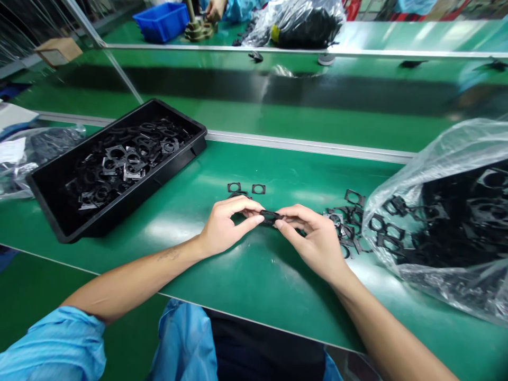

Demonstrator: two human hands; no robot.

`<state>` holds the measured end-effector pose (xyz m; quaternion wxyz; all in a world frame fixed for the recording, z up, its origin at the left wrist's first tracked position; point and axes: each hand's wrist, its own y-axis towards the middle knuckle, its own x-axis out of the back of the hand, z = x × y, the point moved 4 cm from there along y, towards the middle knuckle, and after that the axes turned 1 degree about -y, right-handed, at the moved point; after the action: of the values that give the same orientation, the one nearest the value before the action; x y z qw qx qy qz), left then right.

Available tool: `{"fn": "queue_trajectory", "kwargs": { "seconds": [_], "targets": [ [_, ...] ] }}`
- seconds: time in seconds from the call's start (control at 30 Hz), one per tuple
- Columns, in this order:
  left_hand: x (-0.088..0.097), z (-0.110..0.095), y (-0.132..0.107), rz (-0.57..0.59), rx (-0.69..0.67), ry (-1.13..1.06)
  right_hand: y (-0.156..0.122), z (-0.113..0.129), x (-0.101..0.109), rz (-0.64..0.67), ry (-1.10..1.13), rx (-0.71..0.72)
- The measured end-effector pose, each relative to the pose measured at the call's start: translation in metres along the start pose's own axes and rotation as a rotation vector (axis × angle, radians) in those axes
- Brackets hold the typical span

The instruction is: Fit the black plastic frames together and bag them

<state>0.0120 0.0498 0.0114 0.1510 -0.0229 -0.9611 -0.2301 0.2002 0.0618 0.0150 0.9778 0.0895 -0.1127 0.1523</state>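
My left hand (226, 225) and my right hand (313, 238) meet over the green table (246, 275), both pinching one small black plastic frame part (270, 216) between thumb and fingers. Two loose black square frames (246, 188) lie just beyond my hands. A scatter of the same black frames (349, 217) lies right of my right hand, spilling from a clear plastic bag (448, 211) full of them.
A black tray (55, 211) holding several frames sits at the left. Another plastic bag (35, 148) lies at the far left. Beyond a metal rail (309, 145) runs a green conveyor; a blue bin (162, 21), a bagged black load (301, 24) and another person's hand (216, 9) are at the far side.
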Motion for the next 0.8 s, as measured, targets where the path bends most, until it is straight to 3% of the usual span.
{"fn": "queue_trajectory", "kwargs": {
  "seconds": [0.3,0.63,0.8],
  "targets": [
    [-0.001,0.002,0.001,0.02,0.078,-0.16,0.0,0.005,-0.001,0.015,0.042,-0.072],
    [-0.007,0.02,-0.001,0.023,0.403,-0.396,0.002,-0.001,-0.004,0.007,0.174,-0.215],
    [-0.009,0.017,0.0,0.043,0.407,-0.451,0.004,-0.001,-0.003,0.036,0.285,-0.321]
  ]
}}
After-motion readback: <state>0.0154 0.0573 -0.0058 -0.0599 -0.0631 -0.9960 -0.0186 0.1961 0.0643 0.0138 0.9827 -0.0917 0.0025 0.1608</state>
